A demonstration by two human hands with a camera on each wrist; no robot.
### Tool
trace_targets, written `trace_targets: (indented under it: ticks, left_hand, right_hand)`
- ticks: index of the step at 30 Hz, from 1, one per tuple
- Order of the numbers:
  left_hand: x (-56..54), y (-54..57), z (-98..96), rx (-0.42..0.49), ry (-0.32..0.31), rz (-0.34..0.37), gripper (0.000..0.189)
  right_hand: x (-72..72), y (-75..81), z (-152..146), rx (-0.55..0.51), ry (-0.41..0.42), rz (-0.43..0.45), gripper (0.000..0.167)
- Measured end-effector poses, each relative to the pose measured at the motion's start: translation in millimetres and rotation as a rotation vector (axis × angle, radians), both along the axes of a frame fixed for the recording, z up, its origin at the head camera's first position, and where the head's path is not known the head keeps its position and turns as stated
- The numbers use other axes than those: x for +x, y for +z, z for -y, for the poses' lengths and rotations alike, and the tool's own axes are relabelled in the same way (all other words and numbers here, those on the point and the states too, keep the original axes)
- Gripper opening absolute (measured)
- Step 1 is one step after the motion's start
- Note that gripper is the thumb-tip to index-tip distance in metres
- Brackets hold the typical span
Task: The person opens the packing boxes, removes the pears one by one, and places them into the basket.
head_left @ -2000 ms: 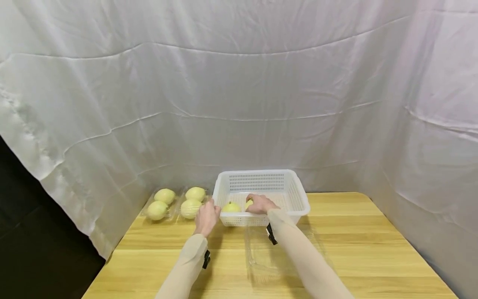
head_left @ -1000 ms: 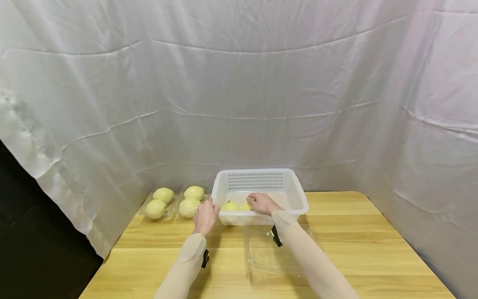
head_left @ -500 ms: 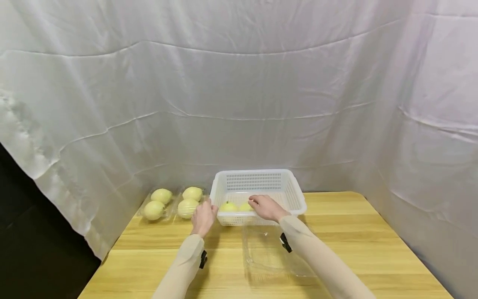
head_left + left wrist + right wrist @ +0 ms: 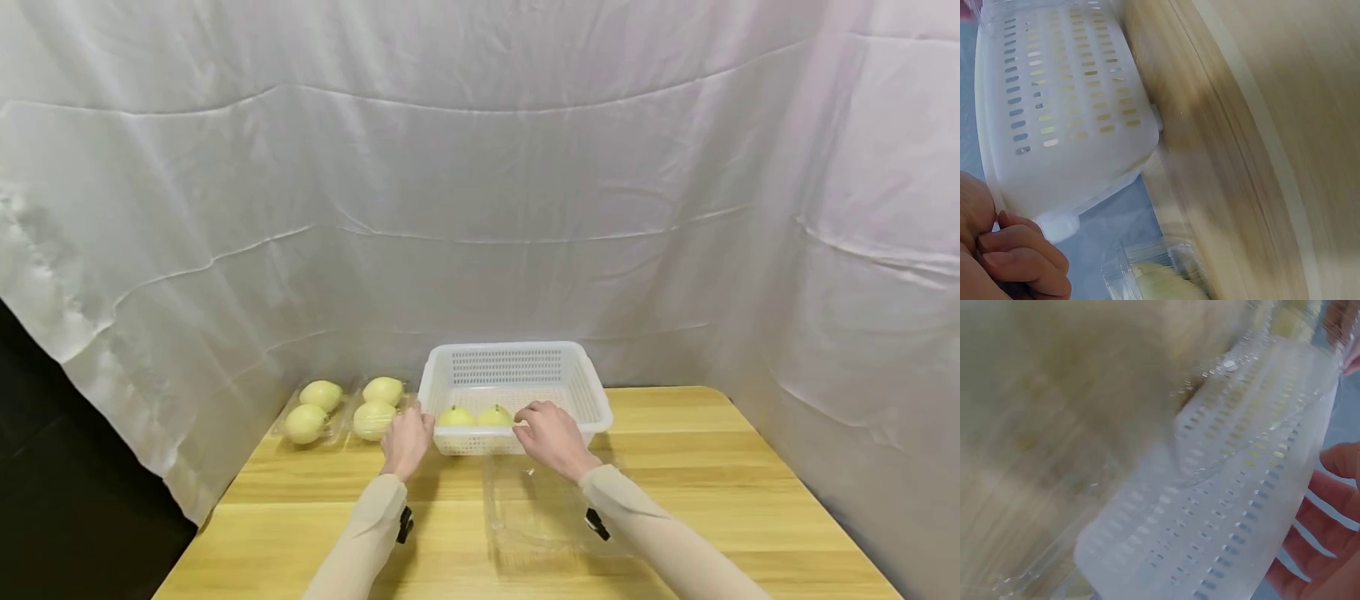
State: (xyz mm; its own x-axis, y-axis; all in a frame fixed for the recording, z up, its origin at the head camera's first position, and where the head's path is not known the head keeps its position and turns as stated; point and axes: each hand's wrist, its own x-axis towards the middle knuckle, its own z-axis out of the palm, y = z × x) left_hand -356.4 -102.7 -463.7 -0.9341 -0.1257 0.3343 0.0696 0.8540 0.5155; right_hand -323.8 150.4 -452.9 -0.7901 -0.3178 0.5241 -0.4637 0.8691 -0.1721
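A white perforated plastic basket (image 4: 592, 392) stands at the back of the table. Inside it, along the front wall, two pale yellow pears (image 4: 455, 417) sit side by side with stems up. My left hand (image 4: 407, 440) grips the rim at the basket's front left corner; its curled fingers show in the left wrist view (image 4: 1022, 250). My right hand (image 4: 553, 435) is over the front rim, just right of the right-hand pear (image 4: 495, 416), holding nothing. In the right wrist view, the right hand's fingers (image 4: 1325, 519) are spread and loosely bent beside the basket wall (image 4: 1210, 512).
A clear plastic clamshell (image 4: 525, 521) lies open on the wooden table (image 4: 720, 483) in front of the basket. To the left stand two clear packs, each with two pears (image 4: 305, 423), (image 4: 375, 420). Grey cloth (image 4: 480, 192) hangs behind the table.
My right hand has let go of a pear in the basket beside the other one, then drawn back right and toward me, over the front rim. The left hand stays on the basket's corner.
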Motion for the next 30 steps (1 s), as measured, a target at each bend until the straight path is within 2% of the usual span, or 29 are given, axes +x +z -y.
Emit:
trace_targets:
  ticks: [5,8,11,15,18,23,26,30]
  left_hand:
    - [2.4,-0.3,2.2,-0.018,-0.017,0.001,0.017]
    - [3.4,-0.9,2.7,-0.038,-0.029,-0.013,0.019]
    - [3.9,-1.6,3.4,-0.058,-0.028,-0.038,0.022]
    - [5.1,-2.2,4.5,-0.071,-0.033,-0.067,0.026]
    - [7.5,-2.3,6.0,-0.071,-0.036,-0.059,0.03]
    - [12.7,1.0,8.9,-0.057,-0.065,-0.052,0.036]
    - [14.7,3.5,10.5,-0.06,-0.074,-0.073,0.035]
    - [14.7,3.3,12.1,-0.066,-0.071,-0.085,0.036]
  right_hand:
    - [13.6,-9.0,-15,0.04,0.034,-0.154,0.008]
    - [24.2,-11.6,-25,0.065,0.041,-0.172,0.006]
    - [34.4,-13.4,-33,0.097,0.039,-0.08,0.006]
    - [47.9,-16.9,-44,0.126,0.044,0.128,0.01]
    - [58.7,-19.4,-50,0.106,0.046,0.249,0.014]
    - [72.2,-22.1,-55,0.039,0.005,0.367,0.027]
    - [75.1,-23.6,-54,0.008,-0.036,0.439,0.033]
    - [75.7,-27.9,-51,-0.042,-0.056,0.507,0.05]
